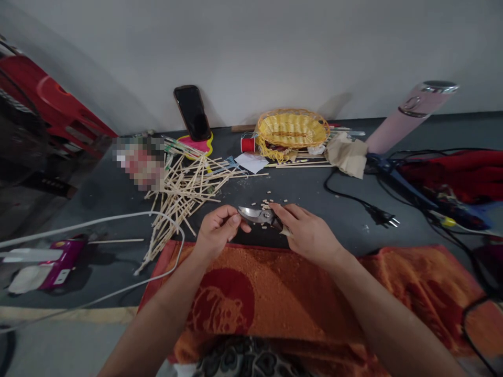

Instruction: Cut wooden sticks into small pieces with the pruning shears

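My right hand (308,230) is wrapped around the handles of a pair of pruning shears (257,214), whose metal blades point left. At the blade tip, my left hand (220,229) is closed in a pinch; whatever sits between its fingers is too small or hidden to name. Short cut bits of stick (266,201) lie scattered on the dark table just behind and under the shears. Beyond my left hand spreads a loose heap of thin wooden sticks (183,188). An orange towel (275,293) lies under my forearms along the table's front edge.
A yellow woven basket (293,130), a red thread spool (247,145) and a propped phone (193,114) stand along the wall. On the right are a pink tumbler (408,118) and a black plug (383,217) with cables. A purple power strip (65,262) and white cord sit left.
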Demonstrator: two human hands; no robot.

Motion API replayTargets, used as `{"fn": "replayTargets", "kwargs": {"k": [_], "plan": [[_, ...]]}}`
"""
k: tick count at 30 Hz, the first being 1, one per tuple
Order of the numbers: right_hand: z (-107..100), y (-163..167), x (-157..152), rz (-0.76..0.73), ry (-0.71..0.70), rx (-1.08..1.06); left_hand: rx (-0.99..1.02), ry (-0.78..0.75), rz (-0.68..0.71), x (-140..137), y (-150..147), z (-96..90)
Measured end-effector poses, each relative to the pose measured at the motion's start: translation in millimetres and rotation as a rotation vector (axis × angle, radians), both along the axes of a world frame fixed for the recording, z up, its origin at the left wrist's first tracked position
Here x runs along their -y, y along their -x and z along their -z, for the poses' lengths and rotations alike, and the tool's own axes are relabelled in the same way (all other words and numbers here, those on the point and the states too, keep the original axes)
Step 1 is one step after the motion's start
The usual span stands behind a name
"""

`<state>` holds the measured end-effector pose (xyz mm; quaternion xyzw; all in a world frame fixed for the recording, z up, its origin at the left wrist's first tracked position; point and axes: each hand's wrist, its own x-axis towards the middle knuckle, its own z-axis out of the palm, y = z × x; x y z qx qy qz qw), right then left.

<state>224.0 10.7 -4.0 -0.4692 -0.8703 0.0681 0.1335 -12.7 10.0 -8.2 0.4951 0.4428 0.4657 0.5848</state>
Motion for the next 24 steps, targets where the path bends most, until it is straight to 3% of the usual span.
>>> {"fn": "replayTargets", "kwargs": {"k": [7,24], "plan": [[3.1,-1.5,-4.7,-0.006,-0.042,0.032,-0.083,-0.084,-0.056,-1.3,0.1,1.1],[2.5,-0.2,-2.2,0.013,-0.067,0.026,-0.019,-0.005,-0.045,-0.2,-0.8,1.7]]}}
